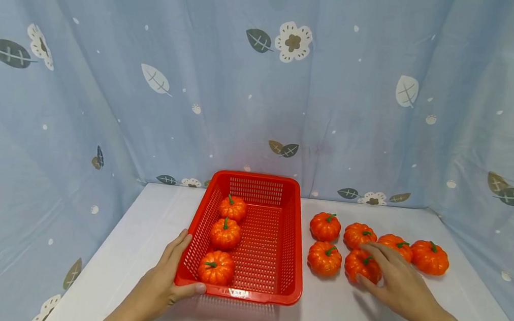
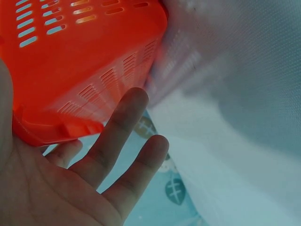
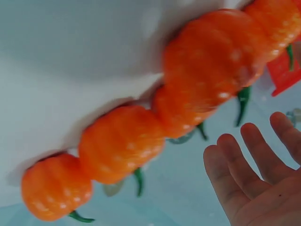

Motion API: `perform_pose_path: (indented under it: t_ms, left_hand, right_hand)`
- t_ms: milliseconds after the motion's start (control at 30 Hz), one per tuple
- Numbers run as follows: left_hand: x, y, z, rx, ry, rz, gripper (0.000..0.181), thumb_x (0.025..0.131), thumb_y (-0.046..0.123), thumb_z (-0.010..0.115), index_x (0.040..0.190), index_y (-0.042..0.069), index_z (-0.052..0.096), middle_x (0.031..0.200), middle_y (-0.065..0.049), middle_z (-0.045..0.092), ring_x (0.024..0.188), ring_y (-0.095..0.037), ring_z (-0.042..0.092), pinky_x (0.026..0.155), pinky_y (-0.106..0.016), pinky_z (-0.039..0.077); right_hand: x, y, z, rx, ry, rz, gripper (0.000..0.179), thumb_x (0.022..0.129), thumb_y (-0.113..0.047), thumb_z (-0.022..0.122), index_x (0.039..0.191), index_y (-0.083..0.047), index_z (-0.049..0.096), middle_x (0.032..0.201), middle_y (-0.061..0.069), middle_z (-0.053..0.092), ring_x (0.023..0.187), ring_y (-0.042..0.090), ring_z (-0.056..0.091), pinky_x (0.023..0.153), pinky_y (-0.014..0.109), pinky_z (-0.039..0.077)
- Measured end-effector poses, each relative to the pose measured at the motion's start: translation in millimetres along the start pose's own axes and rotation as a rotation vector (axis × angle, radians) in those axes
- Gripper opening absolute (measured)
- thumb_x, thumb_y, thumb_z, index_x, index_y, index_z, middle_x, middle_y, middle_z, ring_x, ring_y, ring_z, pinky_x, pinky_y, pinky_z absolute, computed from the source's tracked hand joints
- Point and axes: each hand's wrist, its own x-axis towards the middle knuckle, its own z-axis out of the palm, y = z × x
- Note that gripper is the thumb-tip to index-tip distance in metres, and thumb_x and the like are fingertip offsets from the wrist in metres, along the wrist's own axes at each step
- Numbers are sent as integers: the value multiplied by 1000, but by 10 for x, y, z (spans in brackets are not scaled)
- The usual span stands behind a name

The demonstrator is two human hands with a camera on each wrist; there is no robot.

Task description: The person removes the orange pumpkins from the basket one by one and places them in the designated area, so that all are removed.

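Note:
A red plastic basket with slotted walls stands mid-table, three small orange pumpkins in a column along its left side. My left hand rests on its near left corner, thumb over the front rim and fingers along the outer left wall. In the left wrist view, the fingers spread fairly straight beside the basket. My right hand reaches over the nearest pumpkin of the group on the right, partly covering it. The right wrist view shows these fingers extended, apart from the large-looking pumpkin.
Several more green-stemmed pumpkins sit right of the basket: two in a column, front and back, others in a row towards the right pumpkin. Behind the white table hangs a blue leaf-patterned curtain.

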Motion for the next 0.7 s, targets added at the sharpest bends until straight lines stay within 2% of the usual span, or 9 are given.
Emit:
perform_pose_path:
  t_ms: [200, 400, 533, 700]
  left_hand:
    - [1, 2, -1, -4, -4, 1, 117, 74, 75, 72, 163, 24, 16, 169, 7, 9, 132, -40, 50, 94, -60, 49]
    - [0, 9, -3, -5, -10, -4, 117, 75, 75, 72, 163, 24, 15, 169, 6, 9, 131, -41, 51, 92, -60, 50]
    - [3, 8, -2, -4, -9, -3, 117, 74, 75, 72, 163, 24, 16, 169, 7, 9, 133, -40, 49, 93, -61, 49]
    - [5, 5, 0, -8, -10, -5, 117, 74, 75, 72, 164, 24, 15, 169, 6, 9, 133, -41, 49, 93, -61, 49]
  right_hand:
    - [95, -232, -72, 83, 17, -3, 64, 80, -31, 87, 137, -21, 60, 136, 2, 57, 119, 30, 56, 90, 58, 51]
    - [206, -471, -105, 218, -33, 22, 62, 85, -36, 83, 140, -31, 55, 140, -7, 54, 126, 20, 53, 92, 54, 53]
    - [301, -627, -119, 282, -53, 11, 60, 88, -39, 80, 140, -39, 51, 141, -13, 52, 125, 15, 53, 91, 48, 54]
    - [448, -801, -128, 365, -61, -33, 57, 89, -39, 79, 140, -37, 53, 141, -15, 52, 125, 13, 54, 90, 44, 55]
